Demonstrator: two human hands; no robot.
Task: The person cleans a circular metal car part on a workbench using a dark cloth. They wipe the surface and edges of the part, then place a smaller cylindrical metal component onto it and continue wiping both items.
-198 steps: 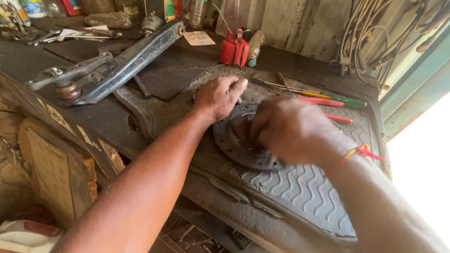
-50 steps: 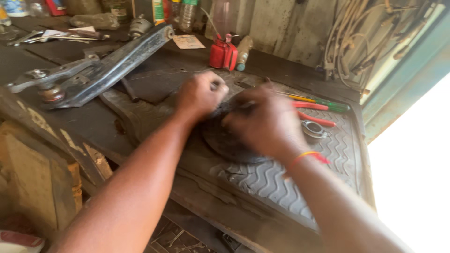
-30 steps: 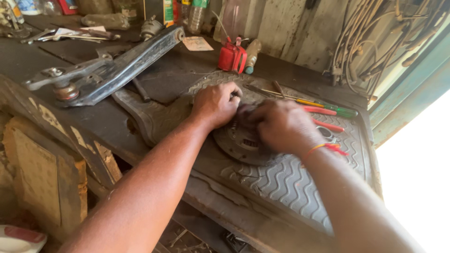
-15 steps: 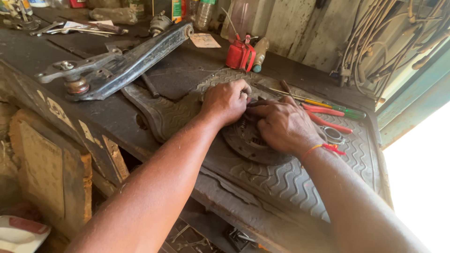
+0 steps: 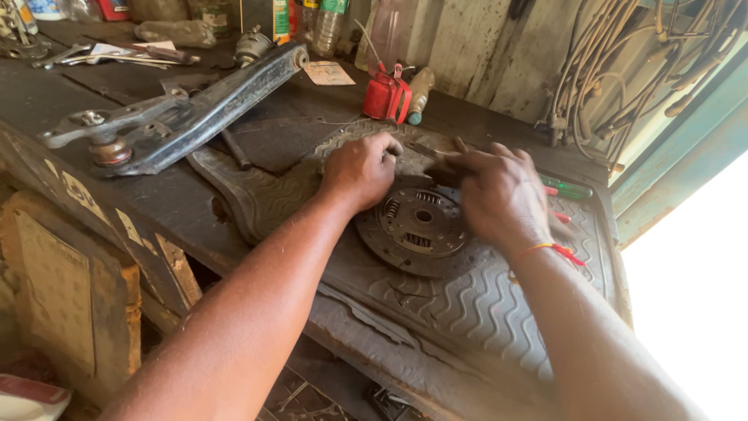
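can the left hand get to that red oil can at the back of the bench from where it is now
Probably yes. The left hand rests on the far edge of the clutch disc, and the red oil can stands just beyond it on the bench. Nothing lies between them but bare rubber mat.

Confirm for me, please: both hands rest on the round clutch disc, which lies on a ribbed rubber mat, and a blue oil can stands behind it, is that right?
Not quite: the oil can is red, not blue, as the head view shows. The rest holds: the left hand and right hand rest on the clutch disc, which lies on the ribbed rubber mat, with the can behind it.
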